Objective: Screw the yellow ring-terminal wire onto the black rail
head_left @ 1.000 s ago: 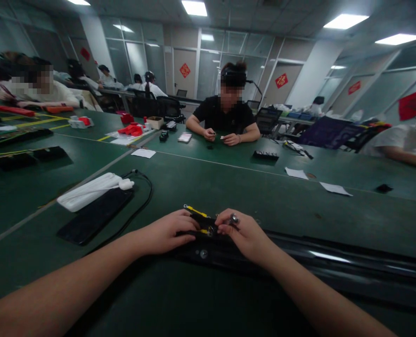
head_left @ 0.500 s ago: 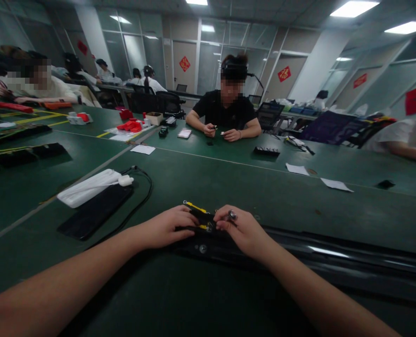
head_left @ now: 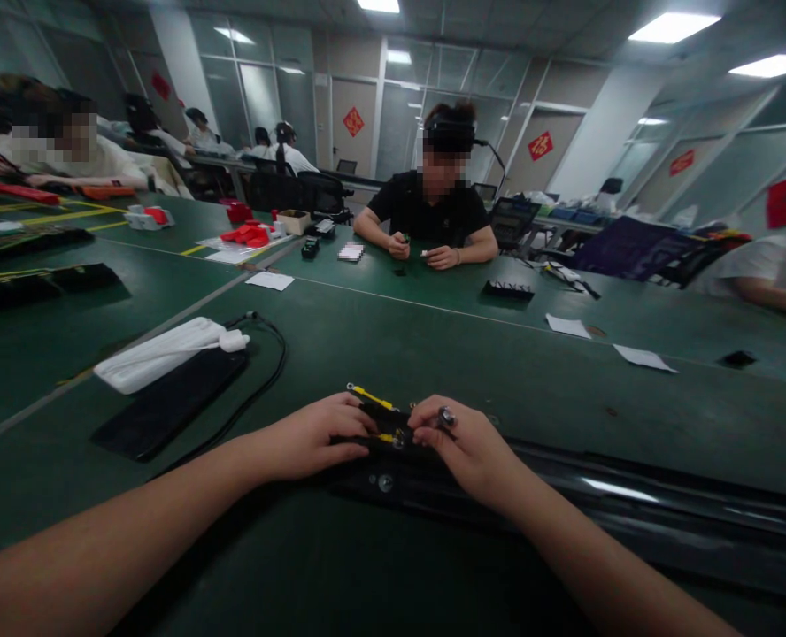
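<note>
A long glossy black bar (head_left: 605, 488) lies across the table in front of me, its left end between my hands. My left hand (head_left: 310, 435) is closed on that end, thumb on the near side and fingers over the top. By its fingertips, a yellow-sleeved wire (head_left: 372, 396) with a ring terminal sticks up to the left. A second yellow wire (head_left: 388, 437) runs to a small metal fastener (head_left: 398, 438). My right hand (head_left: 463, 442), wearing a ring, pinches thumb and fingertips together just right of that fastener; what they hold is hidden. A round screw head (head_left: 385, 483) shows on the bar's near side.
On the left, a white power bank (head_left: 160, 356) with a cable rests partly over a black phone (head_left: 173, 402). Paper slips (head_left: 643, 357) and a black rack (head_left: 509, 290) lie farther off. A co-worker (head_left: 433, 208) sits opposite, handling small parts. Red pieces (head_left: 255, 233) are at back left.
The view has tilted slightly, so everything sits a little lower. My hands stay at the bar's end, with the fingers shifting only slightly.
</note>
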